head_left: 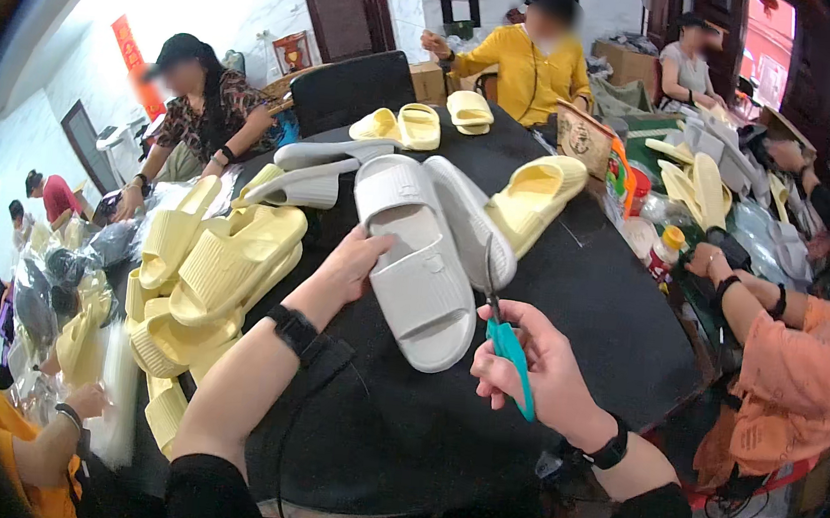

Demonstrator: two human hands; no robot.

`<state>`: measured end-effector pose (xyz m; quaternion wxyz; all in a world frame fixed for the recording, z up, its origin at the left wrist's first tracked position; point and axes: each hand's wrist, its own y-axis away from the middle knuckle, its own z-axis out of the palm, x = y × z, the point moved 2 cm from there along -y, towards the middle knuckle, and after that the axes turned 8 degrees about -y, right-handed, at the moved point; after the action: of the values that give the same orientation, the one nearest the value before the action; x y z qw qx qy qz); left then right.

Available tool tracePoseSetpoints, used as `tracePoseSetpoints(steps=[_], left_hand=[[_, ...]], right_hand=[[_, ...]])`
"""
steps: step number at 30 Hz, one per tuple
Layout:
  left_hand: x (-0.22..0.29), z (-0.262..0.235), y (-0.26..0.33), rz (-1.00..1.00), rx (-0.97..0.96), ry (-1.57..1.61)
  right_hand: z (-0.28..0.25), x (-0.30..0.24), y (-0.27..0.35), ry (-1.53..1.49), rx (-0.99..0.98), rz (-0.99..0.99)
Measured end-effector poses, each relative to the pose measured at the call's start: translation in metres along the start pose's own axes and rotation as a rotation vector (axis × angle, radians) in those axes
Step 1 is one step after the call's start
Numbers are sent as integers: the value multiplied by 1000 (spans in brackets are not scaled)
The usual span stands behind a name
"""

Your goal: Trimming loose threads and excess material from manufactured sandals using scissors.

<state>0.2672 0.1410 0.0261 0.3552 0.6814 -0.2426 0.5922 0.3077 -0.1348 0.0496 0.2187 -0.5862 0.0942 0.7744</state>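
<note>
My left hand (363, 259) grips a light grey slide slipper (422, 285) by its left edge, thumb on top, above the black table. A second grey slipper (465, 209) lies against its right side, sole edge showing. Scissors (508, 353) with teal handles are in my right hand (549, 367), fingers closed round them. Their dark blades point up and away, beside the right edges of the grey slippers; whether they touch is unclear. Farther off, another pair of grey slippers (312, 184) lies on its side. Right of it rests a yellow slipper (538, 196).
Yellow slippers (224, 266) lie heaped at my left on the black table (590, 306). More yellow slippers (418, 126) stand at its far edge. A black chair (351, 90) is beyond. Co-workers sit around; one in orange (804, 366) is close at right, near bottles (669, 246).
</note>
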Motion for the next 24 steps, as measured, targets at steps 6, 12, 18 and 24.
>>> tracePoseSetpoints(steps=[6, 12, 18, 24], left_hand=[[2, 20, -54, 89, -182, 67], [1, 37, -104, 63, -50, -101], [-9, 17, -93, 52, -95, -22], [13, 13, -39, -61, 63, -264]], right_hand=[[16, -11, -20, -124, -65, 30], [13, 21, -33, -159, 3, 98], [4, 51, -45, -134, -7, 144], [-12, 66, -51, -204, 102, 114]])
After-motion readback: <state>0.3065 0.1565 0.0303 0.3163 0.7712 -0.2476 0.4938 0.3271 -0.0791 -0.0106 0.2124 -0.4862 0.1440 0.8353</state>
